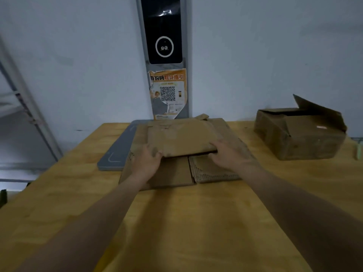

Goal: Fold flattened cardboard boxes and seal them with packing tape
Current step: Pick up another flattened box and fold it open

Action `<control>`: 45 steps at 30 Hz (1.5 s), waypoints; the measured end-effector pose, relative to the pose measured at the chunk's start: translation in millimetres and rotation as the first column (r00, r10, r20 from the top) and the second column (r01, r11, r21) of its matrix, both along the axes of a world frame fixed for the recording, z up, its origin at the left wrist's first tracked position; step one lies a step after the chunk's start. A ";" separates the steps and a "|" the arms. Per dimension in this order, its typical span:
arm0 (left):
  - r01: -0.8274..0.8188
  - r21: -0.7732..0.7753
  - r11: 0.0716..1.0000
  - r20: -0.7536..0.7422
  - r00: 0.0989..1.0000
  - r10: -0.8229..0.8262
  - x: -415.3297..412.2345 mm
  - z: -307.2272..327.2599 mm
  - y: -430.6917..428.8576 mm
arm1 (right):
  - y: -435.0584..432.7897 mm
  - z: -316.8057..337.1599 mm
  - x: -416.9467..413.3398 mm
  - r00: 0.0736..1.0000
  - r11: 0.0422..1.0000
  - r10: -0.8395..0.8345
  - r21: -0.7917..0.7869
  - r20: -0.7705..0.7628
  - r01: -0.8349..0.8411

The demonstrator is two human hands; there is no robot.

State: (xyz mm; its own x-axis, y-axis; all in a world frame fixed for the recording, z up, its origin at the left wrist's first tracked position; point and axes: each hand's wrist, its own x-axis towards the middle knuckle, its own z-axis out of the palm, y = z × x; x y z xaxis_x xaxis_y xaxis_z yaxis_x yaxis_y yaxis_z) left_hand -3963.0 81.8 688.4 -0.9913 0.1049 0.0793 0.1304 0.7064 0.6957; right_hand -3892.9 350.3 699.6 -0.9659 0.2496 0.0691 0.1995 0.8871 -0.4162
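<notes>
A stack of flattened brown cardboard boxes lies at the far middle of the wooden table (176,222). The top flattened box (180,138) is raised slightly at its near edge. My left hand (146,161) grips its near left corner, and my right hand (229,152) grips its near right edge, fingers tucked under it. Beneath it a lower flattened box (208,169) shows two flaps, one with bare corrugated ribs. No packing tape is in view.
A folded-up cardboard box (300,134) with an open flap stands at the far right. A grey flat pad (117,154) lies under the stack's left side. A wall panel with a QR poster (169,93) rises behind. A metal rack (25,107) stands at left.
</notes>
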 end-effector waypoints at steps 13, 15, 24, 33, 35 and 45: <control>-0.100 0.183 0.978 0.073 0.993 0.088 -22.6 13.9 10.4 | -14.6 -18.8 -15.3 0.988 0.988 0.107 0.101 0.113 -0.118; -0.115 0.179 0.977 0.095 0.991 0.099 -21.3 14.9 9.4 | -13.9 -18.3 -10.0 0.985 0.987 0.120 0.093 0.121 -0.132; 0.011 0.121 0.993 0.080 0.997 -0.020 42.5 76.5 13.4 | -42.5 41.9 35.1 0.969 0.968 0.238 0.065 0.068 -0.242; 0.167 0.141 0.976 -0.087 0.984 -0.156 129.2 146.5 23.9 | -89.5 117.4 98.7 0.915 0.945 0.282 0.250 -0.288 -0.212; 0.214 0.157 0.964 -0.138 0.971 -0.193 139.7 157.6 17.7 | -93.2 129.9 113.9 0.935 0.940 0.222 0.314 -0.277 -0.130; 0.058 0.477 0.877 0.258 0.945 -0.202 194.5 173.9 -13.5 | -104.1 154.6 194.0 0.946 0.992 0.019 -0.115 -0.324 -0.059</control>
State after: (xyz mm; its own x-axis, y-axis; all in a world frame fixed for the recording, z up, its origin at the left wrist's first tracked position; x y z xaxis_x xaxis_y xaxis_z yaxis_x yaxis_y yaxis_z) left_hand -3768.5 68.3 862.3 -0.9560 0.2582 -0.1394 -0.0608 0.2906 0.9549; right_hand -3698.9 246.2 854.2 -0.9064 0.2383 0.3487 0.0038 0.8301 -0.5576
